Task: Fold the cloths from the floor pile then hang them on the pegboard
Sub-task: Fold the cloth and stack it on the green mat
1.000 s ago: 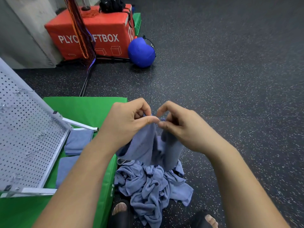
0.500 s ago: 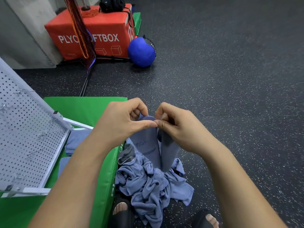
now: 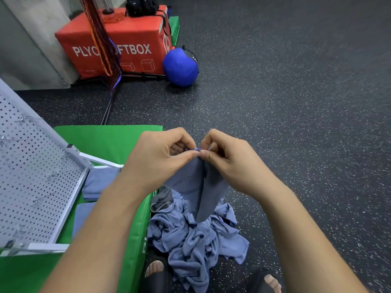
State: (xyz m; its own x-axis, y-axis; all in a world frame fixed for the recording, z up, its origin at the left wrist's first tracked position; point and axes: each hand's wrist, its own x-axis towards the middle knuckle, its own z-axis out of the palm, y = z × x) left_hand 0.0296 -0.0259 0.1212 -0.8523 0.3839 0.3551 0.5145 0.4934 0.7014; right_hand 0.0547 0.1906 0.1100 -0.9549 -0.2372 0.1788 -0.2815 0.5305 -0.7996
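Observation:
A blue-grey cloth [image 3: 198, 187] hangs doubled over in front of me. My left hand [image 3: 160, 157] and my right hand [image 3: 228, 159] both pinch its top edge, fingertips almost touching. Below it, a crumpled pile of the same blue-grey cloths [image 3: 194, 240] lies on the dark floor. The white pegboard [image 3: 36, 178] leans at the left on a green mat [image 3: 110, 140], with small metal hooks on it. Two folded blue cloths [image 3: 99, 182] lie on the mat beside the pegboard's frame.
A grey striped sock-like item [image 3: 161, 197] rests at the mat's edge above the pile. My sandalled feet [image 3: 156, 271] stand on either side of the pile. Farther back are a red plyo box [image 3: 118, 43], a blue ball [image 3: 179, 67] and hanging cords [image 3: 103, 39].
The cloth has been lifted from the pile and its two top corners brought together; it now hangs narrower and smoother. Both hands have stayed close together, shifting slightly upward.

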